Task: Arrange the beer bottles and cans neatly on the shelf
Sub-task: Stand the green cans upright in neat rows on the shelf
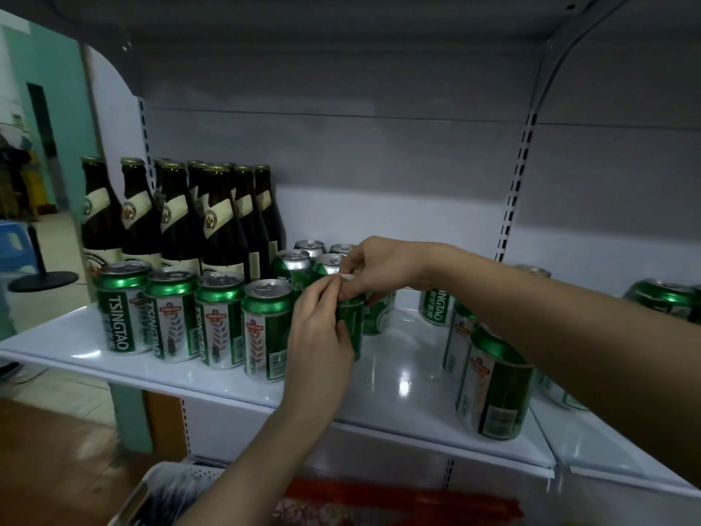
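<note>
Several dark beer bottles (178, 218) with cream labels stand at the back left of the white shelf (197, 373). In front of them runs a row of green Tsingtao cans (172, 317). At the right end of that row stands one more green can (351, 320), held by both hands. My left hand (322, 336) wraps its side and my right hand (375, 265) grips its top rim. More cans (303, 260) stand behind it. Loose cans (493, 385) sit under my right forearm at the right.
A second shelf section at the right holds a green can (667, 298). A shelf board hangs overhead. Below, a white perforated basket (170, 484) and red packaging (398, 503) lie. A black stand base (43, 280) sits on the floor at the left.
</note>
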